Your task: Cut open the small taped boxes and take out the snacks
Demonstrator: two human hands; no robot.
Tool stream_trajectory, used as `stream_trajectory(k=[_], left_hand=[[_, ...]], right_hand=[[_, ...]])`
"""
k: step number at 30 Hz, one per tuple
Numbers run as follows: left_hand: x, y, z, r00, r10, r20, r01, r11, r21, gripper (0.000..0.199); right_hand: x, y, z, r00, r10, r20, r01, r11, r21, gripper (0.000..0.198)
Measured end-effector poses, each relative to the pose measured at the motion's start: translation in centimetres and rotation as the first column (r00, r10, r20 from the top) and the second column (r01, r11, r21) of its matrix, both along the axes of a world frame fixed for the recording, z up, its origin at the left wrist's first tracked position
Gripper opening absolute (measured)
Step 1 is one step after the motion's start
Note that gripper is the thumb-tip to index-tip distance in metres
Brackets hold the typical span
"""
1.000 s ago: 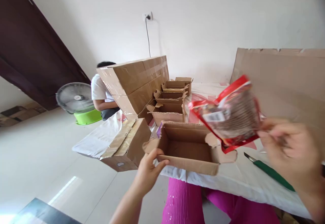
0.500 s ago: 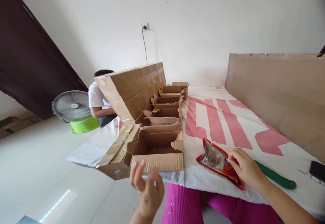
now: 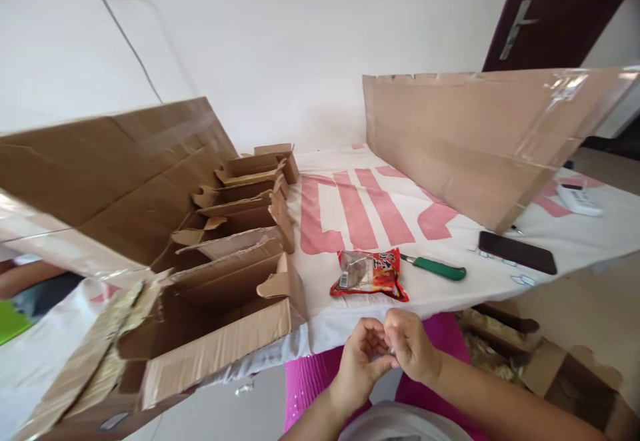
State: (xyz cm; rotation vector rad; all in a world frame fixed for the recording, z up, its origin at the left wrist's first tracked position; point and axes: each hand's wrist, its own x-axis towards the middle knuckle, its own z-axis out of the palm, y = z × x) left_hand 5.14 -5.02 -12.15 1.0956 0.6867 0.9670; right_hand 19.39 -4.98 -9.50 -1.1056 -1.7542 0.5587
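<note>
My left hand (image 3: 359,368) and my right hand (image 3: 411,349) meet above my lap, just in front of the table edge. Both have their fingers curled in, fingertips together. Something tiny and pale may be between them, too small to make out. Just beyond them on the cloth lies a red plastic food packet (image 3: 371,273) with a clear window and printed characters, untouched by either hand. A green-handled knife (image 3: 440,268) rests to its right, its blade end close to the packet.
Open cardboard boxes (image 3: 220,354) stand in a row on the left, before a taped carton wall (image 3: 115,168). A cardboard panel (image 3: 450,141) stands at the right. A phone (image 3: 517,252) and a white device (image 3: 579,199) lie on the cloth. Cut boxes (image 3: 570,374) sit on the floor.
My right hand has let go of the packet, and my left hand has left the front box; both have come together over my lap. The packet lies flatter. The view has turned right.
</note>
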Motion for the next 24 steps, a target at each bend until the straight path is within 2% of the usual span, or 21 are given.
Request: stream_trajectory(k=[3, 5, 7, 9, 11, 13, 15, 17, 19, 21, 22, 23, 24], left_hand=[[0.9, -0.5, 0.3, 0.999, 0.033, 0.003, -0.033, 0.999, -0.016, 0.037], [0.9, -0.8, 0.6, 0.994, 0.030, -0.106, -0.022, 0.997, 0.076, 0.024], [0.6, -0.9, 0.8, 0.958, 0.063, -0.278, 0.000, 0.976, 0.220, 0.013], [0.1, -0.6, 0.7, 0.890, 0.164, -0.425, -0.011, 0.941, 0.339, 0.012], [-0.4, -0.1, 0.4, 0.819, 0.265, -0.510, -0.060, 0.922, 0.384, 0.010], [-0.7, 0.3, 0.0, 0.768, 0.306, -0.562, -0.078, 0.916, 0.392, 0.009], [-0.7, 0.2, -0.4, 0.751, 0.282, -0.597, -0.009, 0.908, 0.418, 0.010], [-0.6, -0.3, -0.6, 0.749, 0.213, -0.627, 0.113, 0.892, 0.438, 0.011], [-0.4, -1.1, -0.6, 0.752, 0.081, -0.654, 0.246, 0.887, 0.392, 0.017], [-0.5, -1.6, -0.5, 0.750, -0.083, -0.656, 0.362, 0.882, 0.302, 0.052], [-0.7, -1.8, -0.4, 0.747, -0.144, -0.649, 0.402, 0.876, 0.268, 0.070], [-1.0, -1.8, -0.3, 0.745, -0.175, -0.644, 0.423, 0.870, 0.253, 0.081], [-1.3, -1.7, -0.2, 0.745, -0.169, -0.646, 0.420, 0.870, 0.257, 0.081]], right_hand=[[0.0, -0.7, -0.4, 0.993, -0.033, -0.116, 0.007, 0.976, -0.218, 0.049], [0.3, -1.1, -0.5, 0.983, 0.010, -0.181, -0.065, 0.952, -0.298, 0.057], [0.7, -1.7, -0.6, 0.976, 0.077, -0.205, -0.141, 0.938, -0.318, 0.065], [1.2, -2.4, -0.7, 0.970, 0.136, -0.200, -0.194, 0.929, -0.314, 0.069], [1.6, -3.1, -1.0, 0.966, 0.172, -0.193, -0.228, 0.917, -0.327, 0.065], [1.8, -3.8, -1.5, 0.967, 0.176, -0.184, -0.232, 0.907, -0.352, 0.053], [1.9, -4.3, -2.4, 0.981, 0.121, -0.154, -0.172, 0.906, -0.387, 0.036], [2.3, -4.4, -3.4, 0.993, 0.049, -0.108, -0.089, 0.905, -0.415, 0.016], [3.9, -4.2, -4.7, 0.998, 0.003, -0.055, -0.025, 0.912, -0.408, 0.015], [7.1, -3.8, -6.3, 0.998, -0.063, 0.017, 0.065, 0.930, -0.361, 0.020], [9.2, -3.7, -7.3, 0.987, -0.143, 0.077, 0.161, 0.928, -0.335, 0.022], [11.5, -3.6, -8.4, 0.953, -0.265, 0.145, 0.298, 0.906, -0.302, 0.023], [13.8, -3.6, -9.4, 0.888, -0.402, 0.225, 0.451, 0.858, -0.246, 0.024]])
